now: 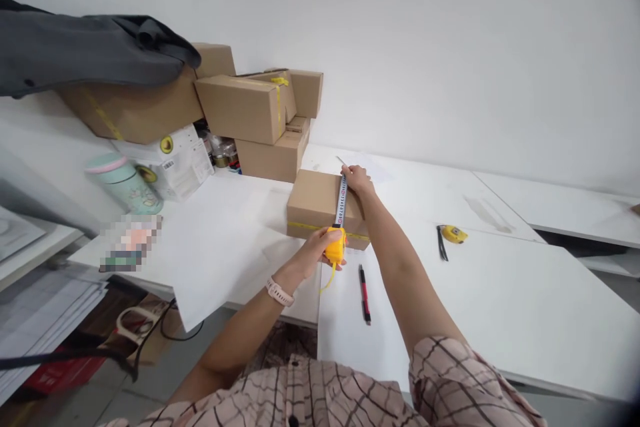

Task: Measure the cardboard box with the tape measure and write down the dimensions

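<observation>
My left hand [316, 250] is wrapped round a yellow tape measure [335, 247] at the near edge of a closed cardboard box [313, 195]. From the case the metal blade [342, 201] runs across the box's top to the far side. There my right hand [358, 178] pinches the blade near its end, and the tip sticks out past the fingers. Yellow tape goes round the side of the box. A yellow strap hangs from the case. A red and black pen [365, 295] lies on white paper in front of the box.
A second yellow tape measure [454, 234] with a black strap lies at the right. Stacked cardboard boxes [240, 107], a mint green bottle [127, 183] and white boxes [183, 163] stand at the left. A dark bag [90, 53] rests on top. Paper [210, 247] overhangs the table edge.
</observation>
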Demonstrator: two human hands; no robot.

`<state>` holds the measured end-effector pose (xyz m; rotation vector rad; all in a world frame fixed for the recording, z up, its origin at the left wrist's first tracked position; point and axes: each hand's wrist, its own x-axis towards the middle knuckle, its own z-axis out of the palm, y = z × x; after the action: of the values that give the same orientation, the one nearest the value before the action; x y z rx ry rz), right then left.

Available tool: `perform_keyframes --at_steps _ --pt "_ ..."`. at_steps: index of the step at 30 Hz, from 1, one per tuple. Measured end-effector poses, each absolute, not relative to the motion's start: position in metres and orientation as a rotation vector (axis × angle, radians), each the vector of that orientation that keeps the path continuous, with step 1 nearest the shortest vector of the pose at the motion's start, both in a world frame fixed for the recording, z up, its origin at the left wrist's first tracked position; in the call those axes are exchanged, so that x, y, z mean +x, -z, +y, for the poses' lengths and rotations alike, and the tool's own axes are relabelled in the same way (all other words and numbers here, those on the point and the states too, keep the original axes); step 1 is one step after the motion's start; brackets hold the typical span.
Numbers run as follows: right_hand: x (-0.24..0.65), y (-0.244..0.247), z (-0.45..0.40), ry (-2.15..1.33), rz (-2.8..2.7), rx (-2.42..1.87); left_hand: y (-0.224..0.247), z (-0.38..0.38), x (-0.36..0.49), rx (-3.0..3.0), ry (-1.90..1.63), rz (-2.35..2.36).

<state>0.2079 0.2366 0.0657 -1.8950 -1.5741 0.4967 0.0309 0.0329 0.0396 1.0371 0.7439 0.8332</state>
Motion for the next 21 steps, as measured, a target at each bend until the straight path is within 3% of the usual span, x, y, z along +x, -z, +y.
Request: perform_keyframes --at_steps 15,21 --pt "0.207 -0.065 0.229 -0.615 -1.639 -1.822 -0.052 0.025 0.038 0.959 -0.849 0.720" --pt "0.254 -0.079 0.199 -0.766 -1.417 -1.446 -0.038 0.010 0.002 1.099 -1.080 0.815"
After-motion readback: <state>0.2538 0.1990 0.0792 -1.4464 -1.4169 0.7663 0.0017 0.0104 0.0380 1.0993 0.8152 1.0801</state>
